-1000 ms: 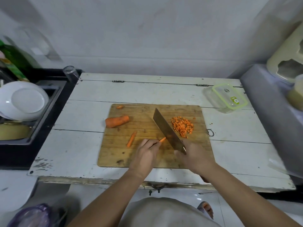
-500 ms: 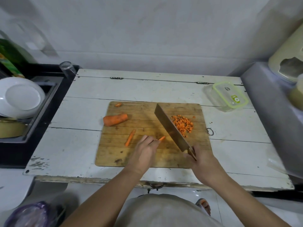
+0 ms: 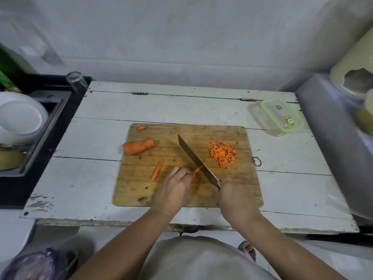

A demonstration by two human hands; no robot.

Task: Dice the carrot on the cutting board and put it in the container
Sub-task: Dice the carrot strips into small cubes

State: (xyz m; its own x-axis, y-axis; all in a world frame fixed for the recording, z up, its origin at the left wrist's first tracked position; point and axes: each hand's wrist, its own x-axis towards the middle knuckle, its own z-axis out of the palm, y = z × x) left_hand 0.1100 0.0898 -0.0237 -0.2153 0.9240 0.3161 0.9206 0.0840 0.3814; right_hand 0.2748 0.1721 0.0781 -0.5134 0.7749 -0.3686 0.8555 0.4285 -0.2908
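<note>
Lying across the middle of the cutting board (image 3: 141, 190): 1 thin carrot strip (image 3: 198, 169), pinned at its near end under the fingertips of the left hand (image 3: 173, 188), fingers curled down onto it. Resting on the strip's far end, just beside those fingertips: the blade of the knife (image 3: 196, 160), angled from lower right up toward the board's centre, tip pointing away. Wrapped tight round the knife handle at the board's near right edge: the right hand (image 3: 235, 199), handle itself almost wholly hidden in the fist. Whether the edge is through the strip or only touching it, hard to say at this angle.

Heaped on the right half of the board, well apart from the blade: the diced carrot (image 3: 222, 153), with 1 or 2 stray cubes just beyond. Left of the hands, a 2nd carrot strip (image 3: 157, 169), lying free. Further back on the left, the uncut carrot stub (image 3: 138, 146), and near the far left corner 1 small round slice (image 3: 142, 127).

Sitting beyond the board's far right corner on the white wooden table (image 3: 181, 110): the clear container (image 3: 280, 118) with its green-rimmed lid on top, holding no carrot as far as can be seen. At the left edge, a white plate (image 3: 20, 118) in a dark sink (image 3: 58, 122), and an upturned glass (image 3: 76, 80) near the table's far left corner.
</note>
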